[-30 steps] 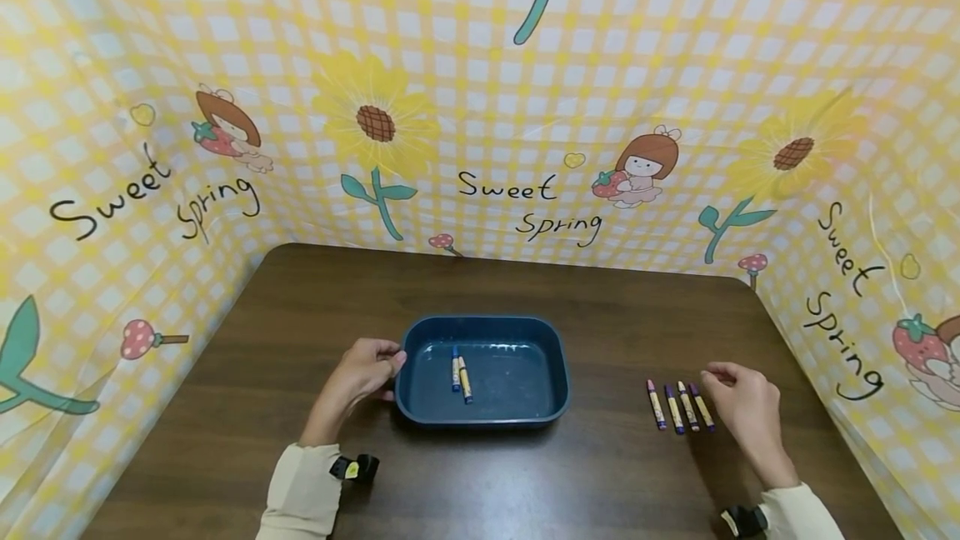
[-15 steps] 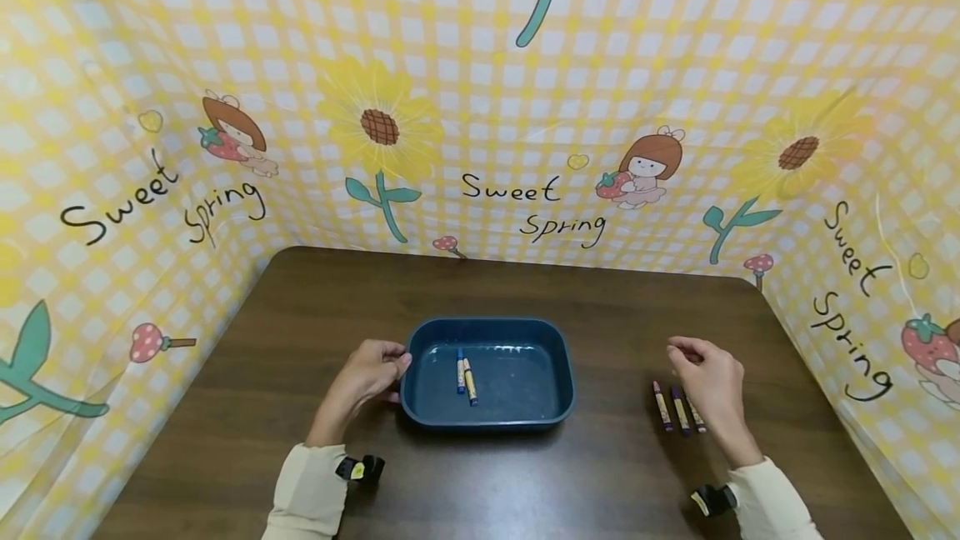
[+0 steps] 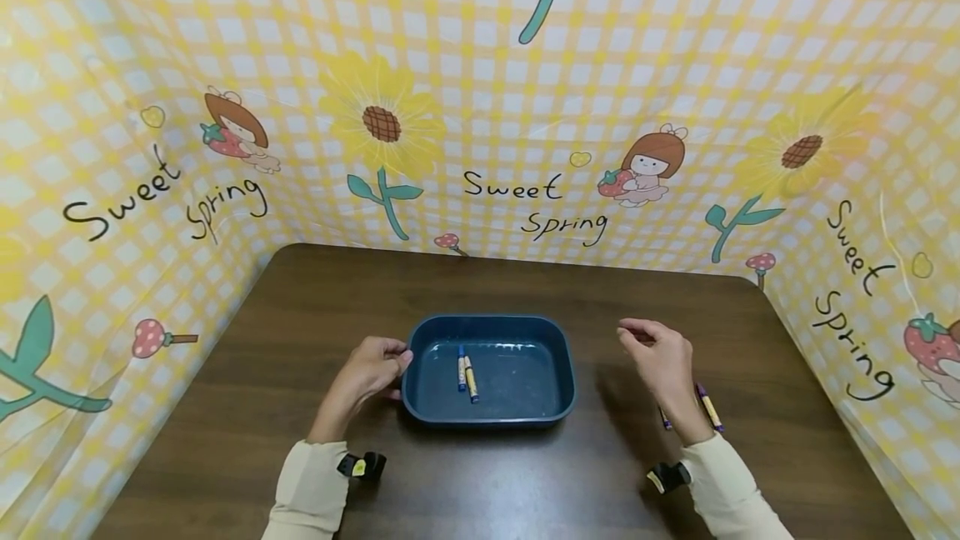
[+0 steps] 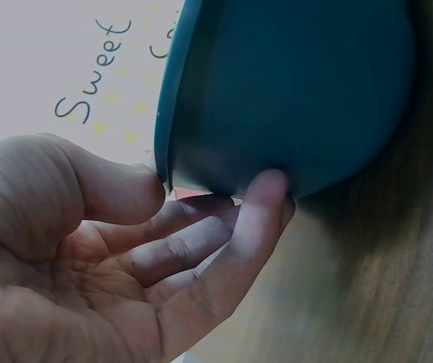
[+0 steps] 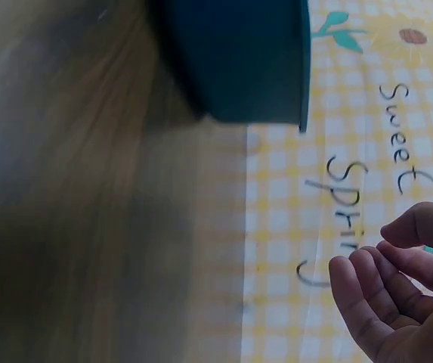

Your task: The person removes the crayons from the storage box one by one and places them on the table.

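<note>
A dark blue rectangular tray (image 3: 521,382) sits mid-table with two crayons inside, one blue-tipped (image 3: 461,371) and one yellow-wrapped (image 3: 472,382), lying side by side. My left hand (image 3: 366,375) grips the tray's left end; in the left wrist view the thumb is at the rim and a finger lies against the outer wall (image 4: 314,91). My right hand (image 3: 663,363) hovers right of the tray, fingers loosely curled, with nothing showing between them in the right wrist view. Behind it lie a purple crayon (image 3: 709,408) and the end of another (image 3: 666,419); the hand hides the others.
The brown wooden table (image 3: 495,490) carries the tray and crayons. A yellow checked cloth (image 3: 510,123) with printed flowers and lettering encloses the back and both sides. Dark straps with small devices (image 3: 667,477) sit at both wrists.
My right hand has moved left from beyond the row of crayons, over them, toward the tray. The left hand has stayed at the tray's end. Both crayons inside lie as before.
</note>
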